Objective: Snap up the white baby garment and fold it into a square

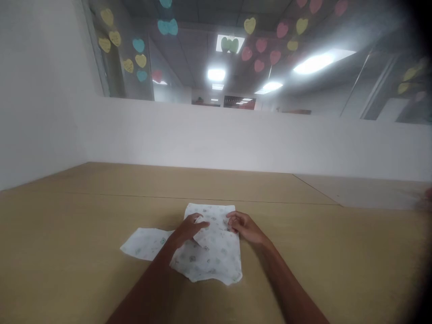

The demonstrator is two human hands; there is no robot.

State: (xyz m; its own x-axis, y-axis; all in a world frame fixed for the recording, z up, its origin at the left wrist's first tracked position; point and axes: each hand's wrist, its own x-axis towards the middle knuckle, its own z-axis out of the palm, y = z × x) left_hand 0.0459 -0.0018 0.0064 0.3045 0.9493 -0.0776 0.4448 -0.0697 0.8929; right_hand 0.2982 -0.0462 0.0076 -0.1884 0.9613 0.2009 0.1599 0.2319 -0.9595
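A thin white cloth with a small pastel print lies flat on the tan tabletop in front of me, its shape like a small garment. A narrower part of it, possibly a sleeve, stretches out to the left. My left hand rests on the middle of the cloth, its fingers at a folded flap. My right hand sits at the cloth's upper right edge with its fingers curled against the fabric. Whether those fingers grip the cloth is hard to tell.
The tan tabletop runs to a white wall at the back and left. A paler panel lies at the far right. A blurred shape, possibly another person's hand, shows at the right edge. Paper hearts decorate glass partitions above.
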